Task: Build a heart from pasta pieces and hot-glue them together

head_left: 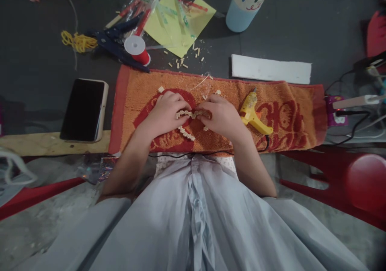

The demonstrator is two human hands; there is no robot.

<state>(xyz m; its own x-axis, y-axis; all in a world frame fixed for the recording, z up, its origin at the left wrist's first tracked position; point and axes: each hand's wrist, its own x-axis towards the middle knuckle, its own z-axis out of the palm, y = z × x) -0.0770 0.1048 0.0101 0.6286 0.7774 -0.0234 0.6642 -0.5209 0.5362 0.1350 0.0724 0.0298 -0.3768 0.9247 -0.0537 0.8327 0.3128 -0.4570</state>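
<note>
Between my two hands is a bumpy cream strip (pixel 192 114) made of small pieces joined together. My left hand (pixel 167 113) pinches its left part with fingers bent. The right part sits in the closed fingers of my right hand (pixel 222 116). A shorter strip (pixel 187 133) of the same look lies just below my left hand. Small cream clusters (pixel 161 89) rest on the orange and red towel (pixel 138 82) under both hands. To the right of my right hand, a yellow hot glue gun (pixel 252 114) lies on the towel.
A phone (pixel 83 110) lies left of the towel. Behind it are pliers (pixel 114 44), a red thread spool (pixel 140 54), yellow paper (pixel 193 19) with cut bits, a white strip (pixel 271 69) and a blue-white bottle (pixel 245 9). Cables and a power bank (pixel 335 110) sit right.
</note>
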